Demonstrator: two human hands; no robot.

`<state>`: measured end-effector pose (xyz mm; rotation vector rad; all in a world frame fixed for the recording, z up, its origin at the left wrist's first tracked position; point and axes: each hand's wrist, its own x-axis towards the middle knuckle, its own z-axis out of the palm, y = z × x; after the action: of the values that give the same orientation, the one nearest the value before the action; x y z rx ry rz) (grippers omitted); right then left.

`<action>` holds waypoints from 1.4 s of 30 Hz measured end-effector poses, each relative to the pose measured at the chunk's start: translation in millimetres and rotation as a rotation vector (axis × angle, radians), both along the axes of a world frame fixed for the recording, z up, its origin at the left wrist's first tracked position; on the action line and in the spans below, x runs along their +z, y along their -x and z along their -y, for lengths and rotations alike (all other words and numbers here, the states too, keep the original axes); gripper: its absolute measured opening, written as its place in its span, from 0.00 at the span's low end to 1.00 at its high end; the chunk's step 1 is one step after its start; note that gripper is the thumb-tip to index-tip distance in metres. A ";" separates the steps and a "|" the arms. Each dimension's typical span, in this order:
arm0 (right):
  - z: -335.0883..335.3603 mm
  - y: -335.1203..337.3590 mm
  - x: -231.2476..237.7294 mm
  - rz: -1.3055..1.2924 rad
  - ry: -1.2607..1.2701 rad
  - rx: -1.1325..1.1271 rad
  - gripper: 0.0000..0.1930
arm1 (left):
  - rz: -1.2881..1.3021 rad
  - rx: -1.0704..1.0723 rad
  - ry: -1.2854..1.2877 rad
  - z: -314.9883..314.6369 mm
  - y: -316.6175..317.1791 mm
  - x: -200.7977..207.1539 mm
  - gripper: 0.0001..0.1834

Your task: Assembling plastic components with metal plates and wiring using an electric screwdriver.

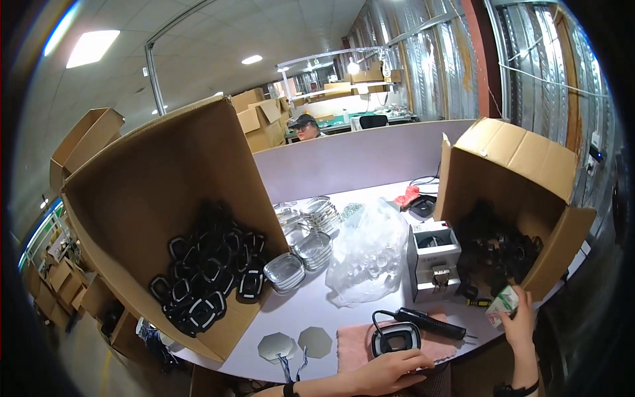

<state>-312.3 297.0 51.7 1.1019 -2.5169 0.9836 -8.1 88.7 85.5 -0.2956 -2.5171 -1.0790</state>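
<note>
My right hand (521, 319) grips a small white and green box (503, 306) at the right edge of the table. My left hand (397, 370) lies with fingers stretched out at the near edge of a pink cloth (350, 347), just below a black rounded-square frame (377, 345) with a pale inner rim. It seems to hold nothing; whether it touches the frame I cannot tell. Behind that frame a black electric screwdriver (430, 323) with a cord rests on the cloth, its tip toward the right. Left of the cloth lie octagonal mirror plates (315, 342) with blue wires.
A large carton (152, 159) of black frames stands left; another carton (522, 172) with dark parts stands right. Between are stacked clear lenses (284, 272), a plastic bag (368, 255) of clear pieces and a grey-white boxy device (434, 264). A person (307, 127) sits behind the partition (357, 159).
</note>
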 end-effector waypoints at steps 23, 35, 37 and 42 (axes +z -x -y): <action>31.3 -117.5 -29.3 1.542 0.761 1.064 0.50 | 0.069 -0.227 -0.305 -3.4 57.3 2.2 0.35; 58.0 -143.4 -3.8 1.123 0.755 0.646 0.68 | -0.172 0.150 -0.392 -11.3 54.5 3.7 0.18; 62.8 -140.0 -3.5 1.089 0.723 0.682 0.66 | -0.052 0.099 -0.490 -1.2 54.6 7.3 0.15; 80.8 -128.1 -9.3 0.911 0.688 0.793 0.54 | 0.010 0.067 -0.321 19.6 53.2 25.0 0.10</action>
<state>-184.2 216.2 42.3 1.6392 -1.7804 2.8040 -61.4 69.1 110.5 -0.1146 -2.2954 -1.4334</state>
